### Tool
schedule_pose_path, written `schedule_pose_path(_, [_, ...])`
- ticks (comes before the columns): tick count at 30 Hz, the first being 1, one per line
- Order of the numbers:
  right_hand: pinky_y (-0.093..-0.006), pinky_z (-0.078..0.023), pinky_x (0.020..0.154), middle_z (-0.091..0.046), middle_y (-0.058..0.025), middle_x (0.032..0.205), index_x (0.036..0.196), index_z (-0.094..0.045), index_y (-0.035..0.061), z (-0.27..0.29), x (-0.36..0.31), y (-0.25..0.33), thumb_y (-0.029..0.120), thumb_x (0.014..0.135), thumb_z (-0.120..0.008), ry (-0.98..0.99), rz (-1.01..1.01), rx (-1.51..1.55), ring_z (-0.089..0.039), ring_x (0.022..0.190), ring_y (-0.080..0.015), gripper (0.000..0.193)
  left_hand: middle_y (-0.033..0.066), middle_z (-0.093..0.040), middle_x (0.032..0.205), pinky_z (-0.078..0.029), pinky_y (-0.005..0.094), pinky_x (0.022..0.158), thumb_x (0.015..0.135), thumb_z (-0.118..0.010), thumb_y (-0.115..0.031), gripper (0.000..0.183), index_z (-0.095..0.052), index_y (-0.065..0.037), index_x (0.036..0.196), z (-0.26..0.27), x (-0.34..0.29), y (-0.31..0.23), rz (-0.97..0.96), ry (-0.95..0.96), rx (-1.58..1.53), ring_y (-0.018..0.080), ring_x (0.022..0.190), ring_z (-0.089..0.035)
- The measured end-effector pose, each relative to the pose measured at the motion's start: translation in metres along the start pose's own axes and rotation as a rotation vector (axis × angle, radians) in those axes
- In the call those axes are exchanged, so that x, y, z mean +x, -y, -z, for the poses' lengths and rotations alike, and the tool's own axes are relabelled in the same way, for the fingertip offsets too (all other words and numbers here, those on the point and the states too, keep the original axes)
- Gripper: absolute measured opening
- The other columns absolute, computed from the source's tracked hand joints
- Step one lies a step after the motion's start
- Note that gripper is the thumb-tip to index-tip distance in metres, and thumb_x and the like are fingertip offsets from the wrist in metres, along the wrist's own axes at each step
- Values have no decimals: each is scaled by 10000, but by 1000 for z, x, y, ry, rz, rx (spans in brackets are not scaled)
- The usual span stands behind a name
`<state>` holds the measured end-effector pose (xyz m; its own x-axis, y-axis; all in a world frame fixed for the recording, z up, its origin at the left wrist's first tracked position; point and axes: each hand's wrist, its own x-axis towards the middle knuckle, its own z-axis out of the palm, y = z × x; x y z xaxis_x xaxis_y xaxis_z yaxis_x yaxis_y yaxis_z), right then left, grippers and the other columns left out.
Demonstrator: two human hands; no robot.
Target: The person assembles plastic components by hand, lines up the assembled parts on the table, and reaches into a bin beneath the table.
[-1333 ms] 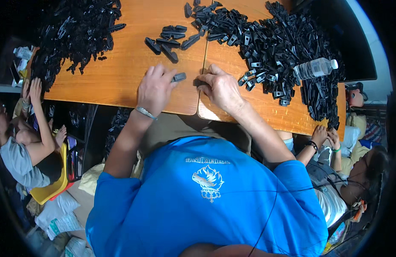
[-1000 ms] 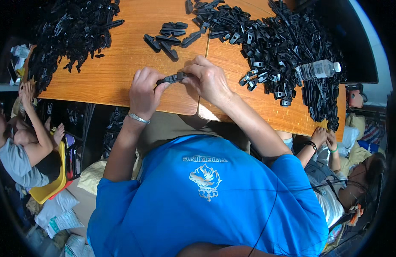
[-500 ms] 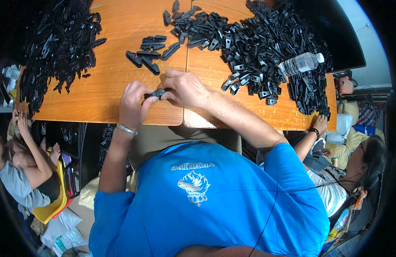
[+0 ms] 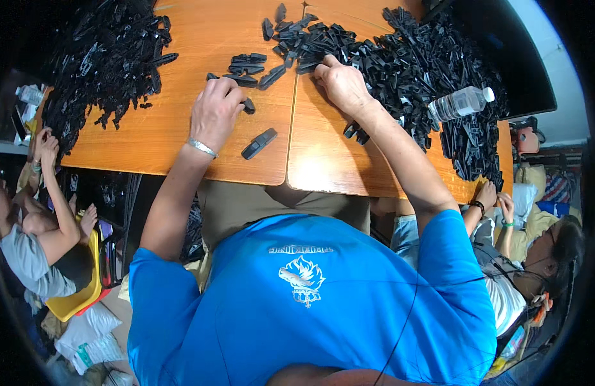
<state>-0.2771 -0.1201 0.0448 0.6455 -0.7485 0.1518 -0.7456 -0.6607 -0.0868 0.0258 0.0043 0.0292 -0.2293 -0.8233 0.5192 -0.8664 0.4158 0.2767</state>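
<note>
Head view: a left hand [image 4: 217, 106] partly covers a black clip [image 4: 248, 106], a right hand [image 4: 341, 83] meets the pile [image 4: 400, 83]; neither grip is discernible.

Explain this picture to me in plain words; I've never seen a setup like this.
No machine here: these are a person's bare left hand and right hand. A wide fisheye camera on the person's head looks down, so straight edges bend. The wooden table bears a left pile and a right pile of black pieces; a clear bottle lies on the latter. The left hand is at a small group of pieces; one piece lies apart. The right hand reaches the right pile's edge. Whether either grips anything is hidden.
</note>
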Motion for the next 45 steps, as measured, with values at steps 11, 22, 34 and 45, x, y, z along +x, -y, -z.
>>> schedule_pose_path(11, [-488,-597,882,-740,-163,1138,1120,-698,78,-7,-17,20,74,844,-789,56,-21,233,-746,1011,-388,291,131,-627,989,-505,478,822,855,-829,-67,254,-641,-49,1025,-2,-24,-17,70,54,-79,358,974,-638])
schedule_pose_path(22, [-456,-589,877,-658,-91,1069,1130,-764,122,-13,-38,41,84,884,-793,-116,34,158,-674,1103,-335,251,161,-626,1176,-541,471,952,965,-658,42,325,-706,-72,1265,-2,-15,-32,178,155,-158,373,1137,-626])
schedule_pose_path(34, [-504,-607,805,-690,-235,1073,1196,-678,27,1,-39,50,55,926,-636,103,87,165,-752,937,-411,274,109,-663,1107,-529,465,901,869,-814,-75,257,-711,-74,1104,8,-28,-27,162,183,-108,353,1079,-629])
schedule_pose_path(45, [-458,-597,754,-723,-107,1017,1126,-736,93,-12,-23,111,150,871,-839,-100,105,409,-742,915,-354,281,133,-685,1002,-527,437,875,841,-845,-54,202,-755,-15,1019,-3,-46,-18,269,-28,-251,337,984,-658])
